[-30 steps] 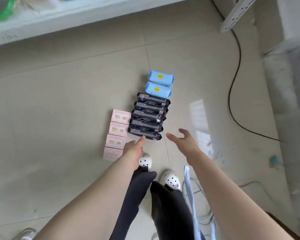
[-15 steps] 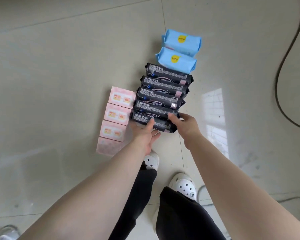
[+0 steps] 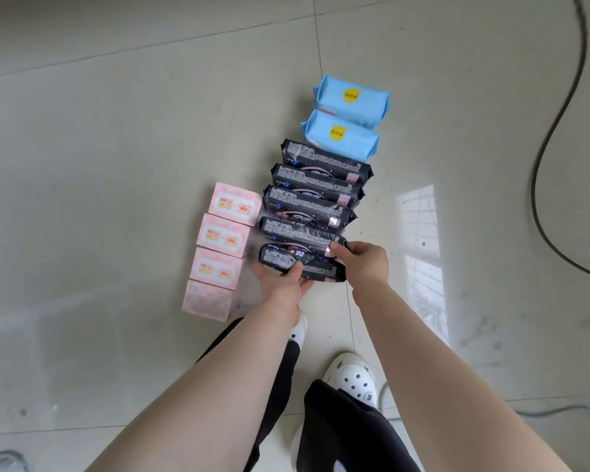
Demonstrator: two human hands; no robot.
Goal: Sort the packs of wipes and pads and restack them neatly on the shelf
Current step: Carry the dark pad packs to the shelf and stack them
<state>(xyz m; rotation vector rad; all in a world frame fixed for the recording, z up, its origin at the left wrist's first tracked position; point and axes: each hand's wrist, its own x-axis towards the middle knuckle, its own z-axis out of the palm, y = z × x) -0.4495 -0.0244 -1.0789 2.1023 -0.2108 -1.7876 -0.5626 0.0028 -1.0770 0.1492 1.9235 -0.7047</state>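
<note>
Both hands on nearest black pack (image 3: 304, 264) on floor: left hand (image 3: 283, 284) pinches its front edge, right hand (image 3: 361, 264) grips its rt end (soft, light, prob slippery film). Best held by ends.

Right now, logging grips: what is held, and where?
Both hands hold the nearest black pack: left hand at its left end, right hand at its right end.

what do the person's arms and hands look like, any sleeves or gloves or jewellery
Both forearms are bare right up to the bottom edge of the picture: no sleeves show. The left hand and right hand wear no gloves, and no rings, watch or bracelets are visible on the fingers or wrists.
</note>
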